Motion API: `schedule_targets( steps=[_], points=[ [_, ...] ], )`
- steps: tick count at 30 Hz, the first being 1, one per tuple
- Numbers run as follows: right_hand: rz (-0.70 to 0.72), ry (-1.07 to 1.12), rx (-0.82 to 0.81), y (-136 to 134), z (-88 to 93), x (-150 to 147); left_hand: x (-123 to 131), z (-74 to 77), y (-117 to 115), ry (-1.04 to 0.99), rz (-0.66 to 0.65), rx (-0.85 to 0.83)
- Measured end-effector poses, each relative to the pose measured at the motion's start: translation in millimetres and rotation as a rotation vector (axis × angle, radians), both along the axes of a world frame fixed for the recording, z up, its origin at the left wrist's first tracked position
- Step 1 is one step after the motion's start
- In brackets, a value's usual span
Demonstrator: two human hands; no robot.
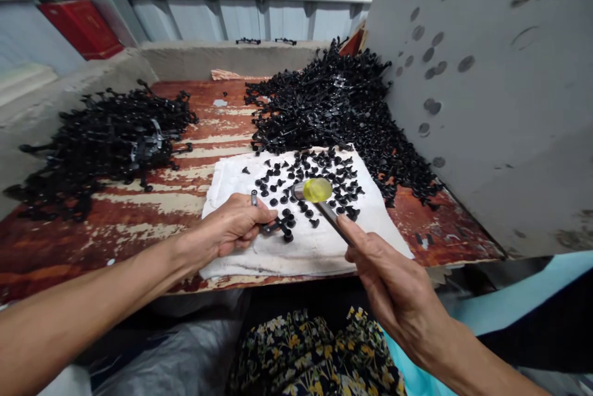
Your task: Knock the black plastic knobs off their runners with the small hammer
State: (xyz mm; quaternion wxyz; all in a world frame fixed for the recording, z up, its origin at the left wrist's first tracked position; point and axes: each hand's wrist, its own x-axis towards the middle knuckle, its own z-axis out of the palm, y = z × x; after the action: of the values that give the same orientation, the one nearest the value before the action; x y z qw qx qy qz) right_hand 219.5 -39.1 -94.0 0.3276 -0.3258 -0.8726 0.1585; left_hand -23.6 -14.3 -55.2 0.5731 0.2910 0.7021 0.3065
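Note:
My left hand [236,223] rests on a white cloth [315,248] and pinches a small black plastic part [280,226] against it. My right hand [393,288] is closed round the dark handle of a small hammer with a yellow head [317,189], which hangs just above the cloth. Several loose black button-shaped pieces [319,176] lie scattered over the far half of the cloth.
A big heap of black plastic parts [338,105] lies behind the cloth, and another heap [102,143] sits at the left on the worn red wooden bench [152,217]. A grey spotted board [491,99] stands at the right. Floral fabric [319,353] covers my lap.

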Motion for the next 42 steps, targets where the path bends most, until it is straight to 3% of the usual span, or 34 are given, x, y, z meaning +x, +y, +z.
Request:
schedule_targets(
  steps=[4,9,13,17,21,24,27,34,37,42],
  points=[
    [0.026,-0.153,0.021,0.9,9.0,1.3,-1.8,-3.2,-0.8,0.009,0.003,0.026],
    [-0.002,-0.004,0.04,-2.4,14.1,2.1,-2.6,-5.8,-2.7,0.001,-0.024,0.037],
    [0.034,-0.17,-0.009,-2.6,10.9,2.6,-0.3,-4.1,-3.7,0.017,-0.01,0.056],
    [-0.009,-0.026,0.001,-3.9,8.5,4.0,0.7,-4.5,-3.7,0.015,0.005,0.028],
    [0.012,-0.157,0.023,-2.6,8.5,3.4,-0.3,-7.2,-2.6,0.007,0.021,0.037],
    [-0.005,-0.09,0.011,-3.0,8.8,2.7,-1.3,-8.2,-2.1,-0.018,0.006,0.012],
    [0.011,-0.174,0.033,-5.4,6.1,3.0,-1.9,-9.0,-1.7,-0.029,-0.001,0.024],
    [0.013,-0.196,-0.008,-6.8,-0.9,3.2,-5.7,-5.8,-1.8,0.018,-0.098,-0.007],
    [0.017,-0.066,-0.069,-4.3,0.9,1.6,-12.0,3.5,-6.0,0.046,-0.146,0.014],
    [-0.14,0.168,-0.202,-4.1,-0.9,3.0,-18.8,11.3,-15.7,0.001,-0.264,0.156]
  ],
)
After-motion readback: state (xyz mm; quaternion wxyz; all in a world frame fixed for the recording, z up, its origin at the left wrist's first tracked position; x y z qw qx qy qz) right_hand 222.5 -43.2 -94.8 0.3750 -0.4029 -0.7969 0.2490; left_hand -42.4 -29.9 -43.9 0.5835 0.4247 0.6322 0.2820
